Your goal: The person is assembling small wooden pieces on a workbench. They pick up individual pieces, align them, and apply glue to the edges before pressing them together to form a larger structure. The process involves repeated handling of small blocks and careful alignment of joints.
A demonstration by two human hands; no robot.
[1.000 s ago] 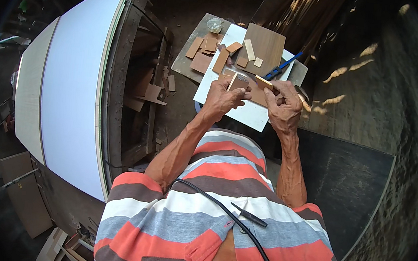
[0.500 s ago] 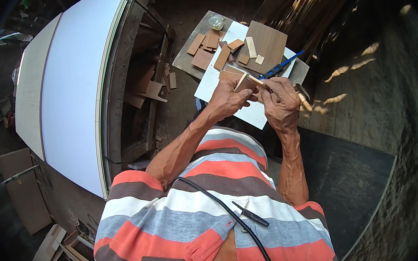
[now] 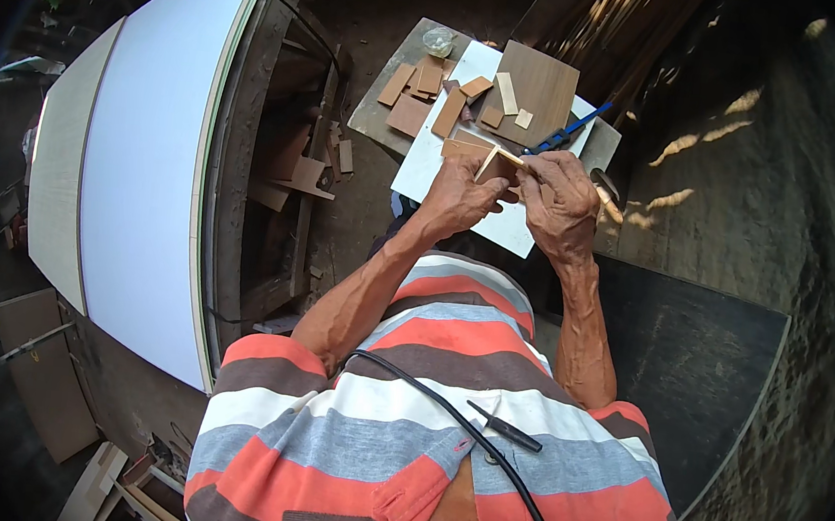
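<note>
My left hand point(image 3: 457, 200) grips small brown wooden boards point(image 3: 495, 170) that meet at a corner, with a pale edge facing up; whether they are joined cannot be told. Closed around a thin pale wooden stick point(image 3: 511, 157), my right hand point(image 3: 559, 210) holds its tip against or just over that edge. Both hands are above a white board point(image 3: 503, 231). Beyond them lie several small brown wood blocks point(image 3: 447, 113), a pale strip point(image 3: 506, 93) and a larger brown panel point(image 3: 546, 72). A long blue and black tool point(image 3: 573, 129) rests beside the right hand.
At the left stands a large white panel point(image 3: 151, 155) on a wooden frame holding offcuts point(image 3: 287, 158). A clear plastic container point(image 3: 439, 41) sits at the table's far corner. Right of my hand is a wooden-handled tool point(image 3: 609, 205). A dark board point(image 3: 690, 357) lies at the lower right.
The stick's tip and my right fingers have shifted slightly along the pale edge. My left hand keeps its hold, and the whole view has moved a little.
</note>
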